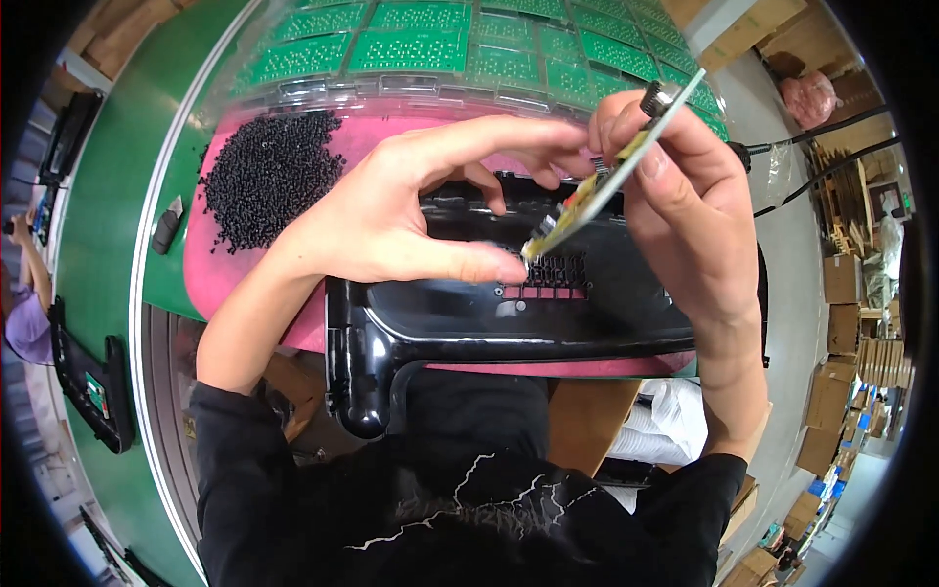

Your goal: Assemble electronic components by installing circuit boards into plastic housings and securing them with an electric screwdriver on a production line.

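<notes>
My right hand [699,210] pinches a circuit board [626,166] between thumb and fingers. The board is tilted, nearly edge-on, with yellow and black components on its left face. My left hand [391,205] curves open, its thumb tip at the board's lower end. Its fingers spread to the left of the board; whether the thumb touches it I cannot tell. Beneath both hands lies a large glossy black plastic housing [440,318] with a rectangular grid of slots [548,292] in its middle. My hands and the board hide part of its far side.
A heap of tiny black parts [264,181] lies on the pink mat [220,279]. Green circuit boards [406,49] fill clear trays at the back. A small dark tool [168,225] sits left of the mat. Farther left are another black housing [93,391] and a person [29,313].
</notes>
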Available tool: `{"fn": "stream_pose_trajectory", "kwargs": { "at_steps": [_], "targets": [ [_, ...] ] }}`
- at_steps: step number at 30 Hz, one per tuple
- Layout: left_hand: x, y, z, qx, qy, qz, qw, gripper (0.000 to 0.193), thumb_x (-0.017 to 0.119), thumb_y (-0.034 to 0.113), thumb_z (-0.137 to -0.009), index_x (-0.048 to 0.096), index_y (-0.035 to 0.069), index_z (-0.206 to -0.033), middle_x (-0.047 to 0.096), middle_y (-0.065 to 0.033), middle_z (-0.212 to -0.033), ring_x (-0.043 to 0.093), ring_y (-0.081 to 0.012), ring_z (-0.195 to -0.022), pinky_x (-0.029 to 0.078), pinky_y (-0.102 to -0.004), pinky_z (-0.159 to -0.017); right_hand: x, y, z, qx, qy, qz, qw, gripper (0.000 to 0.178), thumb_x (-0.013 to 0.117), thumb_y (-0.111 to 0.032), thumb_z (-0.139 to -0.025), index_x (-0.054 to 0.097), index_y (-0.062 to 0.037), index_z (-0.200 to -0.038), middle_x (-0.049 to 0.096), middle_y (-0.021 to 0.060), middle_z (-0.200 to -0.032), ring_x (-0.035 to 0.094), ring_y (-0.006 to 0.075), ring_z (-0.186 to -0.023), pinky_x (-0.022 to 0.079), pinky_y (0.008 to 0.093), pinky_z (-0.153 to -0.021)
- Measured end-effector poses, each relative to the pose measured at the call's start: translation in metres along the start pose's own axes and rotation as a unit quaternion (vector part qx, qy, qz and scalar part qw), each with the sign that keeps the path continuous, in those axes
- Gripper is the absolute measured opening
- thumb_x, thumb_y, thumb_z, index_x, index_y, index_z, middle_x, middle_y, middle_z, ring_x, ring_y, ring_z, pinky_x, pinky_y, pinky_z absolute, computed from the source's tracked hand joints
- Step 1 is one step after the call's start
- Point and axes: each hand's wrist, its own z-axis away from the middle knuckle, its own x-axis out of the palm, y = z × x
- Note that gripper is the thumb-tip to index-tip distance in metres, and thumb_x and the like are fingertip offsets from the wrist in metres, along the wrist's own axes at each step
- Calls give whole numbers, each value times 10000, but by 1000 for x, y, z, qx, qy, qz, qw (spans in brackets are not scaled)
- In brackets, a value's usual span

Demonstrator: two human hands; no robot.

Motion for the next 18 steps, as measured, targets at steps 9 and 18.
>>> {"fn": "stream_pose_trajectory", "kwargs": {
  "at_steps": [9, 18],
  "targets": [
    [5, -12, 7, 8, -40, 20, 999, 867, 873, 219, -632, 469, -46, -1351, 514, -168, -1332, 550, -273, -1170, 486, -358, -897, 9, 28, 13, -135, -67, -156, 976, 281, 618, -135, -924, 597, 15, -1161, 570, 113, -1174, 553, 212, -1093, 435, 354, -964],
    [-8, -8, 7, 58, 11, -153, 987, 639, 804, 177, -549, 639, -5, -1138, 624, -124, -1050, 613, -249, -956, 491, -353, -814, -8, -1, 42, 109, 162, 51, 979, 513, 360, -347, -1015, 488, 81, -1269, 673, 89, -918, 617, 108, -798, 475, 233, -729]
  ]
}}
